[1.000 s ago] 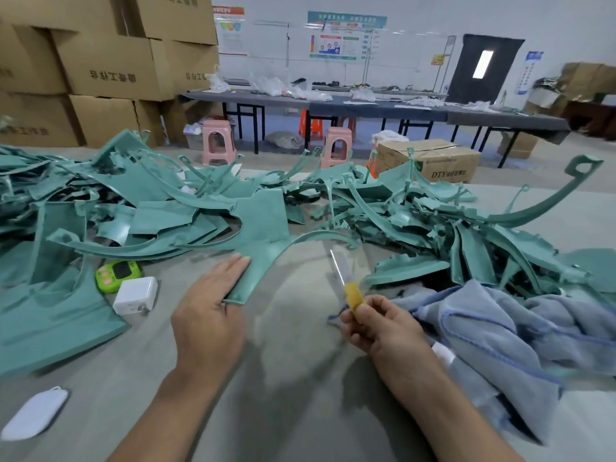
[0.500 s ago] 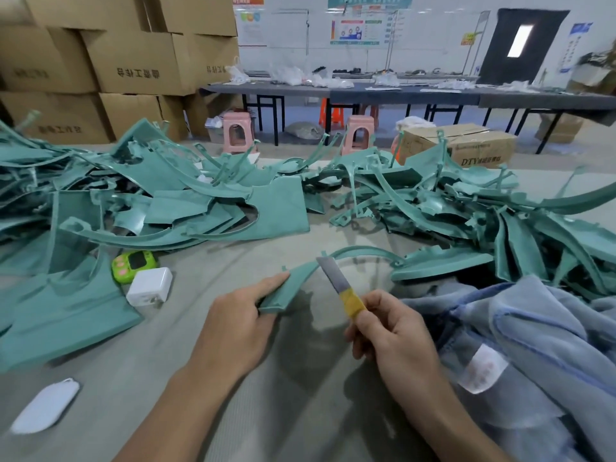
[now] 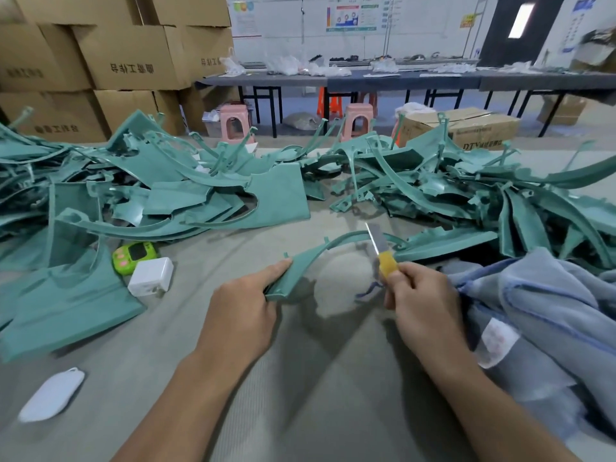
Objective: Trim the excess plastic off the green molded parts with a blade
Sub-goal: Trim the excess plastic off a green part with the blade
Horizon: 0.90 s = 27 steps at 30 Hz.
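My left hand (image 3: 245, 306) grips the near end of a curved green molded part (image 3: 310, 256), a thin arc with small tabs along its outer edge, held just above the grey table. My right hand (image 3: 418, 303) holds a blade (image 3: 378, 245) with a yellow handle, tip up, its steel edge against the arc's far stretch. Heaps of green molded parts (image 3: 186, 198) lie across the far table, left and right (image 3: 466, 191).
A grey-blue cloth (image 3: 546, 301) is bunched at the right. A white charger block (image 3: 150, 276), a green gadget (image 3: 133, 255) and a white mask (image 3: 51, 398) lie at the left. Cardboard boxes (image 3: 126, 58), pink stools and long tables stand beyond.
My left hand went from resting flat on a wide green part to holding the thin arc, which has come nearer. The blade has moved up against the arc.
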{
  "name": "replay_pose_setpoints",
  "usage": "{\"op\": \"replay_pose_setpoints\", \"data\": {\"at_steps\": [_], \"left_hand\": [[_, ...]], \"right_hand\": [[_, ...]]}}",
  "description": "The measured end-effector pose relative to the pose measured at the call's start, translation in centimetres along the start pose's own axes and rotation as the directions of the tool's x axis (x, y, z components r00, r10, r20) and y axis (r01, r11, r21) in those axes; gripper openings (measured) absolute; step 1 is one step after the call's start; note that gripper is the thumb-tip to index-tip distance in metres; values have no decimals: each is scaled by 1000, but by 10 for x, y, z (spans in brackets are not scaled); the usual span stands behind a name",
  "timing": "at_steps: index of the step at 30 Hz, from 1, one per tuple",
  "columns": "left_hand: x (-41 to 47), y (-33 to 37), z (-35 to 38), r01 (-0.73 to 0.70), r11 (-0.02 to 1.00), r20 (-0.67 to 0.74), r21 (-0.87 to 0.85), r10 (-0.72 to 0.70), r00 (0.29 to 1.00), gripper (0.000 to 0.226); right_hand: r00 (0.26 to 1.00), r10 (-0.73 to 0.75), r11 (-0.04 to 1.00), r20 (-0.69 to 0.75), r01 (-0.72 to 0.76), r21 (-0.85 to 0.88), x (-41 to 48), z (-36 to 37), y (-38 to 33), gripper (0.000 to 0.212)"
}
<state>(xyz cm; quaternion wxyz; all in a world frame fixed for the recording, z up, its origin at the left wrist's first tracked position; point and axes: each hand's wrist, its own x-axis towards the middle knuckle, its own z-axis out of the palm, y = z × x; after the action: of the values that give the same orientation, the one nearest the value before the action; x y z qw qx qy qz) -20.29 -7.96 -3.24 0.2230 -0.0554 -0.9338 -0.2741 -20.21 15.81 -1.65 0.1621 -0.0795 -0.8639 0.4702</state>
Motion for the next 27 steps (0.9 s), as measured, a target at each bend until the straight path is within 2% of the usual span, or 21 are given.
{"op": "replay_pose_setpoints", "data": {"at_steps": [2, 4, 5, 6, 7, 9, 11, 13, 15, 16, 18, 20, 21, 23, 25, 27], "left_hand": [[0, 0, 0, -12, 1000, 16, 9, 12, 1000, 66], [-1, -1, 0, -25, 1000, 14, 15, 24, 1000, 67], [-1, -2, 0, -23, 1000, 2, 8, 23, 1000, 66], [-1, -2, 0, -18, 1000, -5, -1, 18, 1000, 64], [-1, -2, 0, -16, 1000, -8, -6, 15, 1000, 62], [-2, -2, -1, -15, 1000, -17, -12, 15, 1000, 60], [-2, -2, 0, -9, 1000, -30, -27, 8, 1000, 59], [-2, -1, 0, -8, 1000, -42, -22, 7, 999, 59], [-3, -1, -1, -15, 1000, -66, -10, 15, 998, 62], [-3, -1, -3, -19, 1000, -92, -4, 19, 996, 63], [-3, -2, -8, -21, 1000, -147, -21, 18, 989, 64], [-4, -4, -13, -34, 993, -193, -115, 11, 981, 70], [-4, -4, -16, -42, 987, -214, -158, 7, 977, 75], [-4, -1, -18, -58, 979, -232, -195, 11, 973, 78], [-5, 2, -16, -73, 971, -235, -227, 18, 972, 73], [-6, 8, -16, -57, 959, -226, -276, -7, 974, 74]], "right_hand": [[981, -162, 978, 103, 145, 151, -9, 0, -5, 25], [933, -293, 956, 208, 277, 99, -21, 7, -12, 21], [937, -281, 959, 210, 281, 29, -20, 10, -12, 22], [965, -201, 978, 167, 208, -27, -14, 10, -9, 23], [990, -85, 995, 108, 90, -45, -6, 8, -5, 25], [990, 128, 990, -52, -130, -46, 10, -1, 5, 26], [981, 132, 991, -142, -133, 3, 14, -7, 12, 26], [999, -8, 995, -48, 12, 100, 7, -4, 6, 26], [987, -140, 988, 77, 134, 79, -2, 3, -1, 26], [985, -143, 990, 96, 140, 36, -2, 6, 0, 25], [1000, 6, 1000, 22, -6, -5, 8, 3, 3, 23], [973, 204, 979, -104, -201, 43, 17, -6, 10, 27], [955, 249, 968, -162, -241, 66, 18, -10, 12, 30], [965, 173, 980, -197, -149, 128, 10, -13, 8, 30], [993, -21, 973, -112, 46, 224, -5, -6, -1, 26], [997, -83, 965, -4, 82, 248, -13, 1, -5, 23]]}}
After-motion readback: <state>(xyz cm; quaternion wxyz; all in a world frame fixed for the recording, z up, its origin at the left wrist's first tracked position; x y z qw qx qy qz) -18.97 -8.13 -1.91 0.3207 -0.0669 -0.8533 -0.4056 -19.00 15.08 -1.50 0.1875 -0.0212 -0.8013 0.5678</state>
